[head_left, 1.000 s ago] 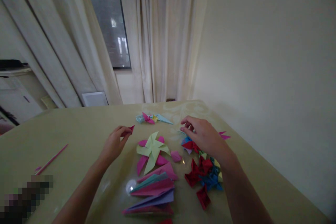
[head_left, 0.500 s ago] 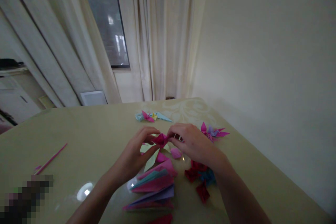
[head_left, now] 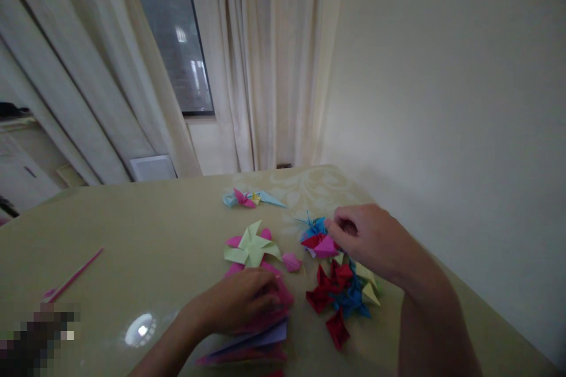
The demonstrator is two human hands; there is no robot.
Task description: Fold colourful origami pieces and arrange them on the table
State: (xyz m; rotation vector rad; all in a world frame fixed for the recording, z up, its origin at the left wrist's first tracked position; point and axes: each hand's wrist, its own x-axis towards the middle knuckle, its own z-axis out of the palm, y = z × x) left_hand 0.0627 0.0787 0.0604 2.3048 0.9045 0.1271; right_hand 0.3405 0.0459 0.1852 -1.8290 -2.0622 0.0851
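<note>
My left hand (head_left: 247,303) lies over a row of folded paper pieces, its fingers curled onto the pink folded paper (head_left: 285,297); what the fingertips pinch is hidden. A purple folded piece (head_left: 267,334) shows just below it. On the right, my right hand (head_left: 365,238) is closed beside a blue origami flower (head_left: 315,227) and a pink folded piece (head_left: 327,245); whether it grips one of them I cannot tell. Red origami pieces (head_left: 338,330) and a blue one (head_left: 351,300) lie below that hand. A pale green pinwheel shape (head_left: 253,247) rests on pink petals between the hands.
A loose pink piece (head_left: 292,262) lies right of the pinwheel. Farther back is a light-blue, pink and yellow paper group (head_left: 245,197). A thin pink stick (head_left: 75,275) lies at left on the glossy table (head_left: 177,218). Wall and curtains stand behind.
Both hands held a magenta folded piece together in the middle. They have parted: the left came down onto the folded pieces, the right moved right to the origami pile. The pinwheel is uncovered.
</note>
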